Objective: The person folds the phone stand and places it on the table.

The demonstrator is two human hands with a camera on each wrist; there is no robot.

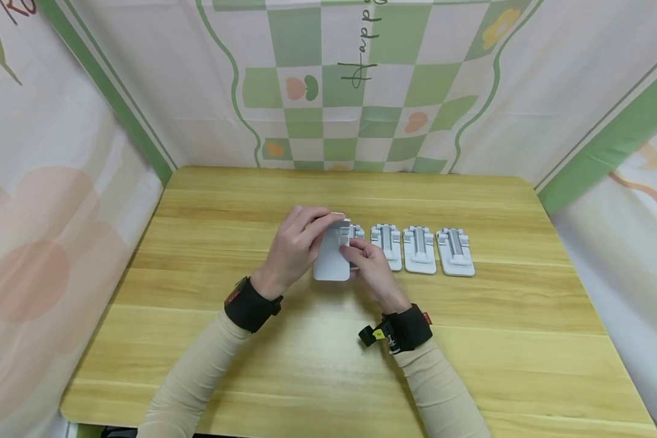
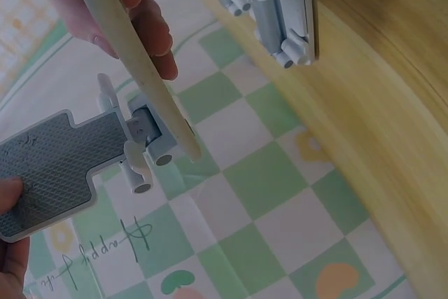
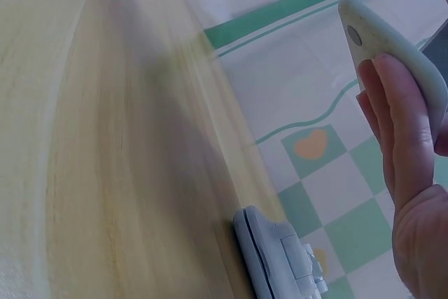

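A white folding phone stand [image 1: 331,264] is held up between both hands, its broad flat face towards the head camera. My left hand [image 1: 294,240] grips its upper end; in the left wrist view the thumb lies on the grey textured panel [image 2: 59,169], which is swung out from the base. My right hand [image 1: 376,271] pinches the stand's right side; the right wrist view shows its fingers [image 3: 402,117] against the white base [image 3: 392,40]. The hinge and small hooks [image 2: 143,131] stand between panel and base.
Several similar folded stands lie in a row on the wooden table [image 1: 224,243], among them one at the far right [image 1: 456,252] and one partly hidden behind the right hand [image 1: 356,231]. A patterned curtain [image 1: 350,121] hangs behind the table's far edge.
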